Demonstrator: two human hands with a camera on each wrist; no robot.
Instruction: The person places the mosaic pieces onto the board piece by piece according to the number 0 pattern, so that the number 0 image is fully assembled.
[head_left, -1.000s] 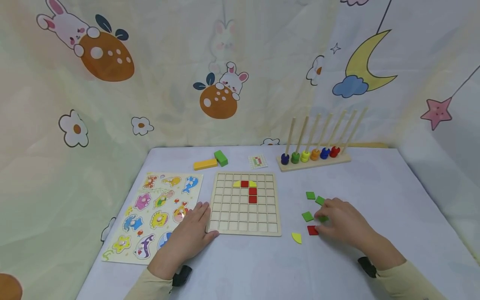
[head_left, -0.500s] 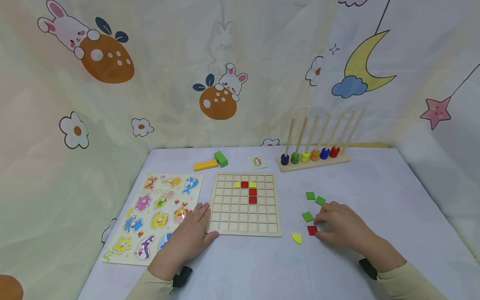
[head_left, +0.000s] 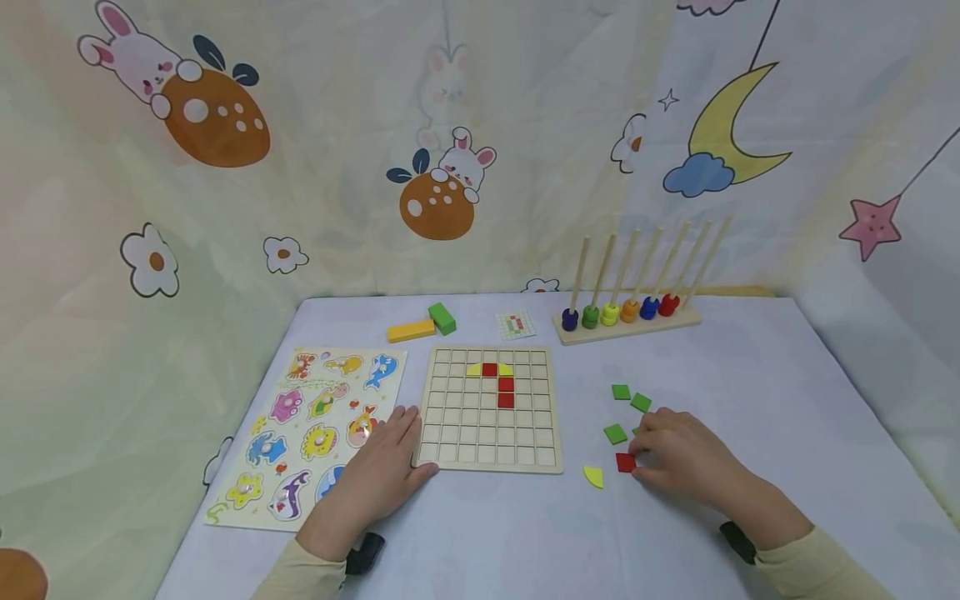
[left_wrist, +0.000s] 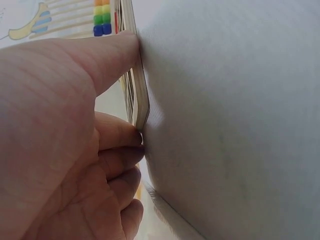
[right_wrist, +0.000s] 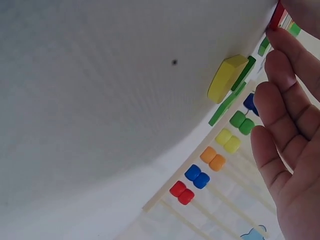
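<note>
Your left hand [head_left: 378, 475] rests at the near-left corner of the grid board [head_left: 491, 408], thumb along its near edge and the other fingers [left_wrist: 117, 145] loosely curled against its side, pressing rather than gripping; the left wrist view shows the thumb on the board's edge. In the board, well beyond those fingers, sit two yellow pieces [head_left: 475, 368] flanking a red square in the top row, with two more red squares [head_left: 506, 392] stacked below and to the right; the remaining cells hold nothing. Your right hand [head_left: 686, 462] lies on the table [head_left: 750, 367], its fingers [right_wrist: 280, 75] touching the red tile [head_left: 626, 462] at their tips; whether they pinch it or only touch it, you cannot tell from these views. Just left of that tile lies a yellow quarter-round [head_left: 594, 476]; a green tile [head_left: 615, 433] sits just beyond the fingertips, and two more green tiles [head_left: 630, 396] lie farther off, with another partly hidden under your hand. Under your left palm is the animal puzzle [head_left: 311, 429]. Far beyond both hands stand the bead rack [head_left: 630, 317], a small pattern card [head_left: 515, 323], a yellow block [head_left: 410, 330] and a green block [head_left: 442, 317].
</note>
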